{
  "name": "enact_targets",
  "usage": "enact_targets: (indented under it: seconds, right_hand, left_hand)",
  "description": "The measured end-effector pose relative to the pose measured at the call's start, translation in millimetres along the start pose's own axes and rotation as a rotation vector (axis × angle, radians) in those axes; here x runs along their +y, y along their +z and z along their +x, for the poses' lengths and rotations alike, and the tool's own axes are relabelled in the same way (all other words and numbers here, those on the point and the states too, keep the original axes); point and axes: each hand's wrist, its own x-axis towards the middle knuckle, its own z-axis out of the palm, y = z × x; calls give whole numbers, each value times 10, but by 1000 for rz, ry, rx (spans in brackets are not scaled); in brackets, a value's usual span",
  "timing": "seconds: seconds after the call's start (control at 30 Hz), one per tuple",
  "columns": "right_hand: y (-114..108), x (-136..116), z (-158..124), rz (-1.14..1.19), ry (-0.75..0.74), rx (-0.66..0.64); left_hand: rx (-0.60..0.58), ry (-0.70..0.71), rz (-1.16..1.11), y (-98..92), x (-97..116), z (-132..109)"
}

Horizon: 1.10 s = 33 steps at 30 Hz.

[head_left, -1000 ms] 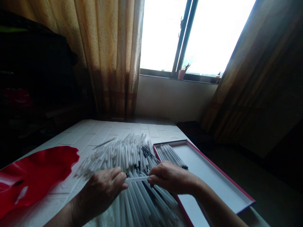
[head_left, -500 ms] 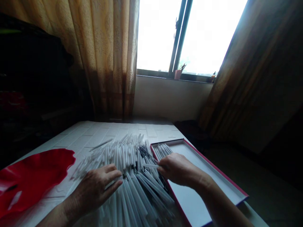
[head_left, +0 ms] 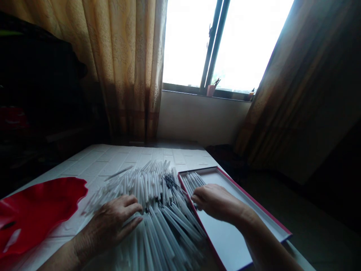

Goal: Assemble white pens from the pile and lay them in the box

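Observation:
A big pile of thin translucent white plastic tubes (head_left: 160, 237), pen-like, with dark parts among them, spreads over the table. My left hand (head_left: 117, 216) lies at the pile's left side, thumb and fingers apart, its fingertips near the tube ends. To the right, my right hand (head_left: 213, 199) is above the left wall of a shallow tray (head_left: 225, 241), white inside with a red rim. Its fingers are closed on a translucent tube, mostly hidden under the hand. Several similar tubes (head_left: 193, 179) lie side by side in the tray's far left corner.
A red wavy-edged dish (head_left: 42, 210) sits on the left of the white brick-patterned table (head_left: 96, 158). Behind the table are a wall, curtains (head_left: 132, 75) and a bright window with a pink cup (head_left: 211, 90) on its sill. Dark objects stand at the far left.
My right hand has moved slightly right with the tube, whose length no longer sticks out leftward over the pile. My left hand has shifted only a little. The view has moved slightly.

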Motion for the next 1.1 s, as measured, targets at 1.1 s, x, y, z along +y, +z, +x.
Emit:
enact_targets:
  seconds: [1.1]
  right_hand:
    - [354, 875, 436, 59, 449, -103]
  left_hand:
    - [83, 16, -6, 41, 101, 11]
